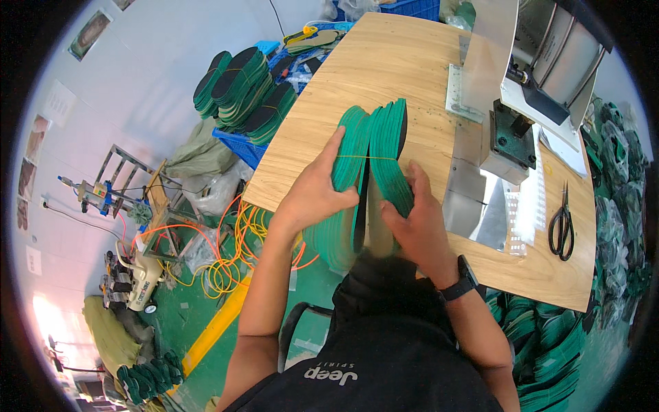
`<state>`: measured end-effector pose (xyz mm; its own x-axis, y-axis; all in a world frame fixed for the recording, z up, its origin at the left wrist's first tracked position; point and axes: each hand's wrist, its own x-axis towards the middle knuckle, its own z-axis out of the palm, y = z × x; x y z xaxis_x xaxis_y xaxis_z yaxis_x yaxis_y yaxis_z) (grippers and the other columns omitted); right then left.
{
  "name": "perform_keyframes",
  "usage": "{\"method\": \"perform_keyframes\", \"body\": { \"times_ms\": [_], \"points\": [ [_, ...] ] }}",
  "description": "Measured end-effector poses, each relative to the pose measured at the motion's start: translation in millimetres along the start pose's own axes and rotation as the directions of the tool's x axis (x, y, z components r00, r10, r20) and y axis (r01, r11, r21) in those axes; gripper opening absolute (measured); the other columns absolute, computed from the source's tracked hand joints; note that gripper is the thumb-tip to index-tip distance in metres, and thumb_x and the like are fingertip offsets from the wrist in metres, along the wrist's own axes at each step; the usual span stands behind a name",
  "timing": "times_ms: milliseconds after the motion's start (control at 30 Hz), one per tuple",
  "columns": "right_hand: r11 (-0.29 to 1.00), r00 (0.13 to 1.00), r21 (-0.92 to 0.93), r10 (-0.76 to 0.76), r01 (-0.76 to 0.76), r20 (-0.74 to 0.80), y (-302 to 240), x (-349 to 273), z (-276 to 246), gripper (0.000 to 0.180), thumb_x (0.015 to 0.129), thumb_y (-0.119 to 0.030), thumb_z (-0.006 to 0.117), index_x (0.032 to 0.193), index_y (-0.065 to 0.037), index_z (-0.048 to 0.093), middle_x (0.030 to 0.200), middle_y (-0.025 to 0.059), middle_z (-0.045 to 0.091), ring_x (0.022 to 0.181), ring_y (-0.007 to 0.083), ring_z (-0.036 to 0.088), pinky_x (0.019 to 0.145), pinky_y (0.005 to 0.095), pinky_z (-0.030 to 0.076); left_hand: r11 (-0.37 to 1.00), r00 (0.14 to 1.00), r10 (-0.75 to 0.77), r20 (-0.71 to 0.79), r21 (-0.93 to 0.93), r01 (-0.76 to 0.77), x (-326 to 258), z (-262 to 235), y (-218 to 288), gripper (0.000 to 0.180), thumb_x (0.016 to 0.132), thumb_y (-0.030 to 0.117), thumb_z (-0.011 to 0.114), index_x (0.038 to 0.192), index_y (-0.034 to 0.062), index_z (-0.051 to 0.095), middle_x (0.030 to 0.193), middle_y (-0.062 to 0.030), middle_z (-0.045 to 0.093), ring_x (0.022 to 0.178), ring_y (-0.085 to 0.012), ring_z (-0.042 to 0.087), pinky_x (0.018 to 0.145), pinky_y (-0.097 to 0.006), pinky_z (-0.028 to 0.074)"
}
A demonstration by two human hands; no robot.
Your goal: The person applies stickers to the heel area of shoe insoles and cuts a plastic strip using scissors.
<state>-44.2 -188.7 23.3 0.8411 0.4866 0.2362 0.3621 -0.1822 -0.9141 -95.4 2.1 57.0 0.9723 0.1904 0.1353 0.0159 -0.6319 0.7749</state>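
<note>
A thick bundle of green insoles stands on edge at the near side of the wooden table, in two stacks side by side. Around both stacks runs a thin yellowish band. Dark faces show in the gap between them and on the right stack's outer side. My left hand grips the left stack, fingers along its outside and thumb near the gap. On the right stack, my right hand presses with thumb and fingers, a dark watch on its wrist. The bundle's near end overhangs the table edge by my body.
A press machine with a metal plate stands on the table's right. Black scissors lie near the right edge. Banded insole stacks fill a blue crate at left. Orange and yellow hoses coil on the green floor.
</note>
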Motion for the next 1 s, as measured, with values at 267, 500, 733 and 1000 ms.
{"method": "perform_keyframes", "body": {
  "times_ms": [267,500,733,1000],
  "points": [
    [0.897,0.966,-0.361,-0.249,0.256,0.067,2,10,0,0.070,0.078,-0.022,0.069,0.133,0.005,0.035,0.115,0.0237,0.055,0.103,0.0393,0.057,0.087,0.0419,0.047,0.977,0.991,-0.137,0.005,0.168,0.135,2,-2,19,0.094,0.067,0.025,0.073,0.145,0.0043,0.025,0.125,-0.0303,0.051,0.111,-0.0403,0.055,0.091,-0.039,0.045],
    [0.794,0.970,-0.586,-0.018,0.162,0.243,-9,31,-15,0.063,0.073,-0.022,0.069,0.125,0.003,0.042,0.111,0.0251,0.056,0.102,0.0416,0.055,0.084,0.0444,0.048,0.963,0.998,0.067,0.012,0.260,-0.068,7,10,10,0.072,0.074,0.017,0.068,0.140,0.0111,0.040,0.125,-0.0218,0.056,0.117,-0.0332,0.054,0.097,-0.037,0.043],
    [0.863,0.954,-0.465,-0.063,0.199,0.292,-16,40,-32,0.047,0.078,-0.022,0.064,0.110,0.007,0.047,0.099,0.0246,0.057,0.093,0.0405,0.056,0.080,0.0456,0.047,0.987,0.977,0.157,-0.144,0.039,-0.153,116,-14,-57,0.058,0.079,0.022,0.062,0.136,0.0172,0.049,0.114,-0.0216,0.062,0.102,-0.0200,0.061,0.087,-0.030,0.047],
    [0.839,0.972,-0.515,-0.068,0.177,0.224,-61,-11,-126,0.056,0.073,-0.020,0.074,0.116,0.003,0.047,0.096,0.0209,0.056,0.088,0.0395,0.057,0.074,0.0423,0.048,0.810,0.998,0.062,-0.018,0.585,-0.039,202,-47,-61,0.066,0.079,0.031,0.059,0.141,0.0190,0.041,0.146,-0.0255,0.031,0.137,-0.0364,0.029,0.110,-0.041,0.028]
  ]
}}
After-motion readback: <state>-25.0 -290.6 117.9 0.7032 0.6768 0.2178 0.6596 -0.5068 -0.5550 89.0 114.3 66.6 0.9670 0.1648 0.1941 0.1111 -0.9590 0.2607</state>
